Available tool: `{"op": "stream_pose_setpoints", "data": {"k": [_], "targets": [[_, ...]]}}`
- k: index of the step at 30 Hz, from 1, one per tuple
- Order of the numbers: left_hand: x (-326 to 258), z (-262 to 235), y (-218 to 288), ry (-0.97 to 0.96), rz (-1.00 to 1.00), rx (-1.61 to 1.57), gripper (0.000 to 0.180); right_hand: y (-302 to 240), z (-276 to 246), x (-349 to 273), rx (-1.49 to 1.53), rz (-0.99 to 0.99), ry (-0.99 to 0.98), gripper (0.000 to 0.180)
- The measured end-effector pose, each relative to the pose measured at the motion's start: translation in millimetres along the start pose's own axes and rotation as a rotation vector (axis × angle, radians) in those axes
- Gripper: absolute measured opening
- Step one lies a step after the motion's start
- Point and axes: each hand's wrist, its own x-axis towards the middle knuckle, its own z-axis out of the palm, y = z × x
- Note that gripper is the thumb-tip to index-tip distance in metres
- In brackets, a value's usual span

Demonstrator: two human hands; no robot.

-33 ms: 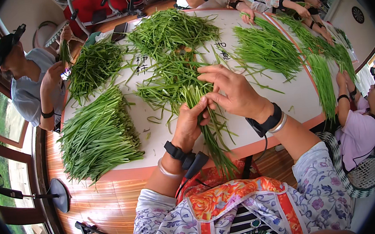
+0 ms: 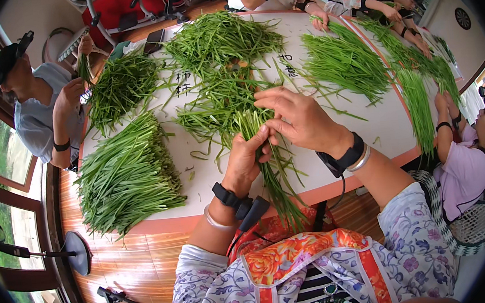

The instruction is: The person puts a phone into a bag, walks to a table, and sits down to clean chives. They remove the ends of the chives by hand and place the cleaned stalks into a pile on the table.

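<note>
My left hand (image 2: 250, 155) is closed round a bunch of garlic chives (image 2: 278, 186). The pale stem ends point away from me, and the long green leaves hang past the table's near edge. At the stem end, my right hand (image 2: 303, 116) has its thumb and a curled finger pinched together against the bunch. Whatever lies in that pinch is too small to make out. Its index finger reaches out above the stems. Just beyond both hands lies a loose heap of chive scraps (image 2: 210, 118).
A neat stack of chives (image 2: 128, 177) lies at the left of the white table (image 2: 223, 197). Further piles sit at the far left (image 2: 122, 84), far middle (image 2: 223, 39) and right (image 2: 345, 65). Several people work round the table. A fan stand (image 2: 77, 253) is on the floor at left.
</note>
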Motion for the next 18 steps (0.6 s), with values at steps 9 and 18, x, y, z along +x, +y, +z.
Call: {"op": "stream_pose_setpoints", "data": {"k": [9,18], "targets": [[-3,8,1,0.014,-0.133,0.183,0.018,23,-9,-9,-0.276,-0.112,-0.138,0.012],[-4,8,0,-0.053,-0.158,0.186,0.019,20,-24,-16,-0.455,-0.157,-0.216,0.014]]}}
